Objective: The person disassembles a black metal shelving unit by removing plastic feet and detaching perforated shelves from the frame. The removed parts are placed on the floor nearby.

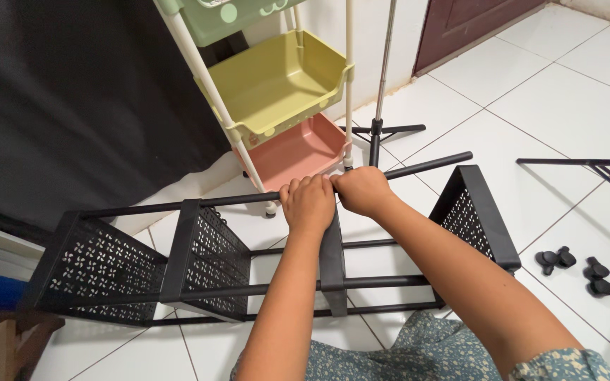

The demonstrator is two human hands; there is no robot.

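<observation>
**Two hands clamped on one rack rod**

We find our left hand (308, 203) and right hand (363, 189) closed side by side around the top rod (428, 166) of the black metal rack (206, 261), which lies on its side on the tiled floor (566, 106). We judge it stiff, light and smooth-coated; the rods and the solid edges of the perforated shelves offer the best hold.

We cannot see the black pole (178, 204) where our left hand (308, 204) and right hand (363, 190) cover it; the green tray (220, 17) is cut off at the top edge.
</observation>
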